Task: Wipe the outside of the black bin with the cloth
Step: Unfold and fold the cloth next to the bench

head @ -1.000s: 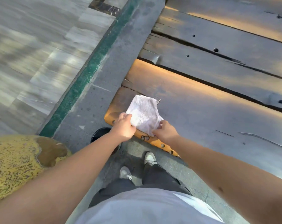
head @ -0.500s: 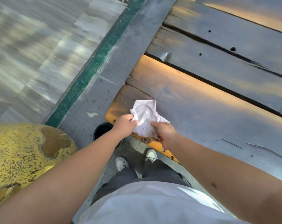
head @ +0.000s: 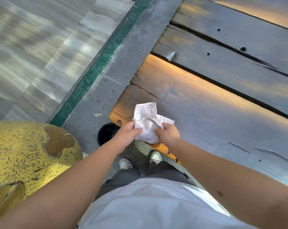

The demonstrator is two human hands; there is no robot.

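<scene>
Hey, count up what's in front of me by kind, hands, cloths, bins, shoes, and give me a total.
Hands: 2, the left hand and the right hand, both gripping the cloth
Cloths: 1, the white cloth
Bins: 1, the black bin on the ground, partly hidden behind the left hand
Shoes: 2, one shoe and the other
Total: 6

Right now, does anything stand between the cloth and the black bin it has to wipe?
Nothing separate does. Both hands, left hand and right hand, hold the white cloth over the wooden bench corner. The black bin sits on the ground below-left, partly hidden by the left forearm and tucked by the bench edge.
</scene>
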